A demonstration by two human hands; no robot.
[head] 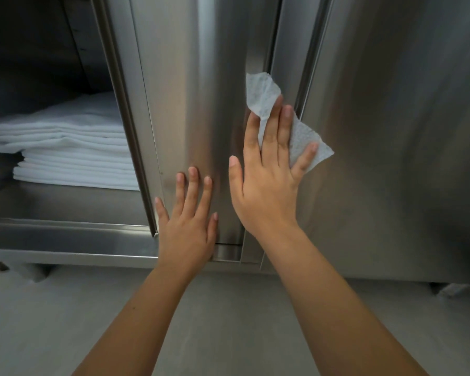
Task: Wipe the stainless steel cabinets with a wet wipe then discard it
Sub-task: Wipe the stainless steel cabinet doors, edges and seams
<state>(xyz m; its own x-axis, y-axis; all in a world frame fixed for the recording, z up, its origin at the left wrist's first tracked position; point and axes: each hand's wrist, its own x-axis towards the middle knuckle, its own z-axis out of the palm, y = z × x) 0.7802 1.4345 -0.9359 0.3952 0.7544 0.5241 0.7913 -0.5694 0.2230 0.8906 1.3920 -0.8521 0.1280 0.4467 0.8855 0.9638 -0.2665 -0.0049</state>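
Fingers of right hand are pressed straight onto crumpled white wet wipe against stainless steel cabinet door; left hand is splayed flat.

Beneath my right hand I see a white, dimple-embossed wet wipe. The cabinet door around it is brushed silver-grey, with white folded cloths far left.

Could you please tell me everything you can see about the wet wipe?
The wet wipe is a thin white sheet with a fine embossed texture, crumpled rather than spread flat. The right hand presses it with straight fingers against the steel, across the seam between the middle cabinet door and the right door. One corner sticks up above the fingers; another pokes out beside the little finger.
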